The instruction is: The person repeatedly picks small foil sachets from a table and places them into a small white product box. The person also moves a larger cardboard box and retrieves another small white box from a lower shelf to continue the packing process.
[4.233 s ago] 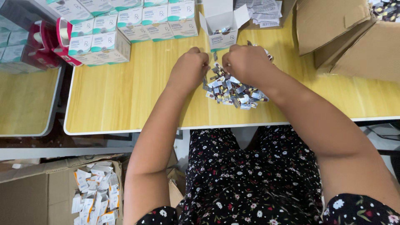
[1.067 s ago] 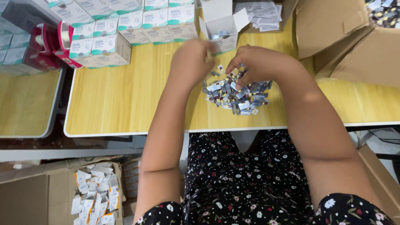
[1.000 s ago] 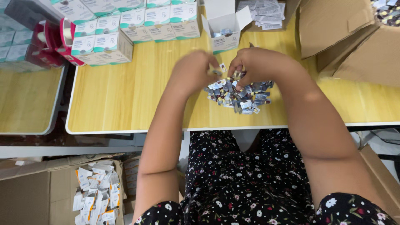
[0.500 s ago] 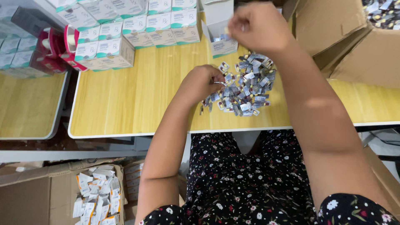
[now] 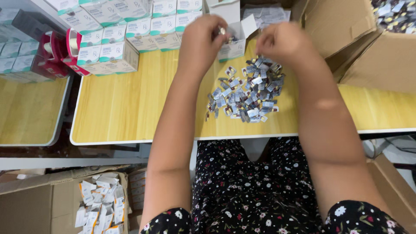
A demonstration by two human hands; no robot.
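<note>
The left hand pinches a small foil packet at the open white box; whether the right hand grips anything is unclear.

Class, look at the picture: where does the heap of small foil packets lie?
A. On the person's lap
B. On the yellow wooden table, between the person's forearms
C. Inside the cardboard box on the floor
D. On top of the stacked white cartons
B: the heap of foil packets rests on the yellow table, between the forearms, below the left hand and right hand.
</note>
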